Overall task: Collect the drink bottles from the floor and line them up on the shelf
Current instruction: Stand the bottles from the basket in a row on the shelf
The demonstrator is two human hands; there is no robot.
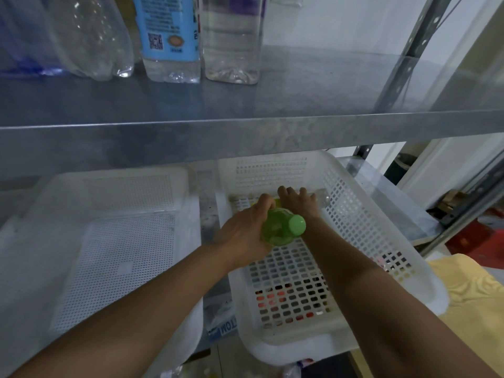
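Observation:
My left hand (245, 227) grips a green bottle (281, 230) with a green cap, its cap end pointing toward me, above a white perforated basket (354, 214). My right hand (300, 200) reaches deeper into the same basket and lies over a clear bottle (323, 196) at the far wall; whether the fingers curl round it is hidden. On the metal shelf (245, 137) above stand several bottles in a row: a blue-labelled one (169, 36), a clear squarish one (231, 42) and clear ones (90, 36) at the left.
A second white perforated basket (109, 241) sits to the left on the lower level. A shelf upright (425, 50) rises at the right. Yellow cloth (474, 296) and red items (469, 241) lie at the right. Printed packaging (221, 323) shows between the baskets.

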